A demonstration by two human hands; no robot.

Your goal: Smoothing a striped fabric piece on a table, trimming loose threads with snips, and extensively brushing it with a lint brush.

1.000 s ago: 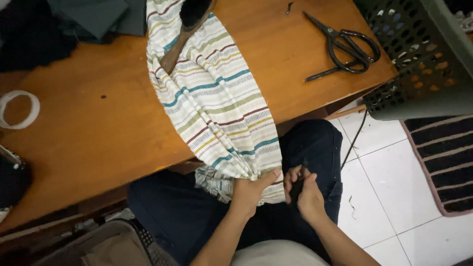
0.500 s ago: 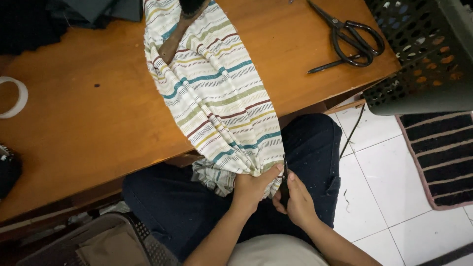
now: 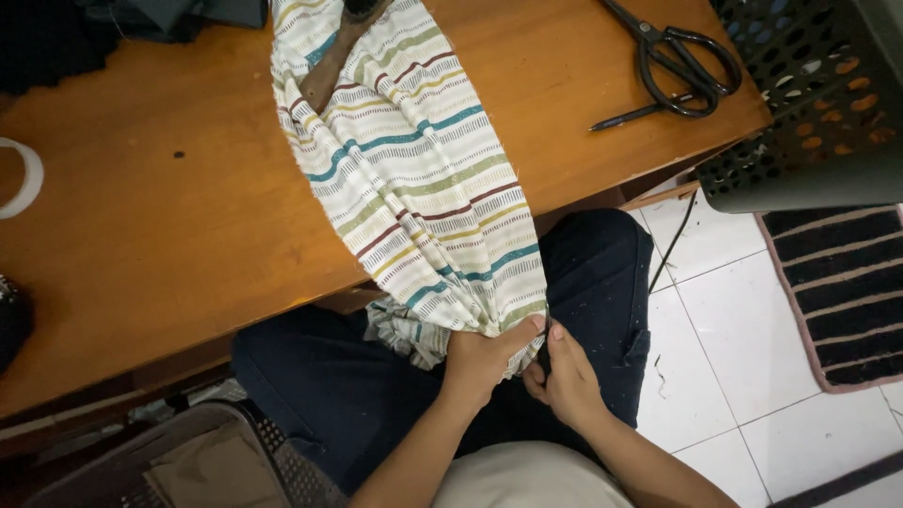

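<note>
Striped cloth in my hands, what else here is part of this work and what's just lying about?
In use: white woven cloth with teal, maroon and olive stripes; left hand; right hand.
Lying about: black metal scissors; wooden table; dark perforated plastic basket; striped floor mat.

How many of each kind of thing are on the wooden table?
Striped cloth: 1, hanging off the table into both hands
Black scissors: 1
White tape ring: 1
Dark cloth heap: 1
Total: 4
</note>
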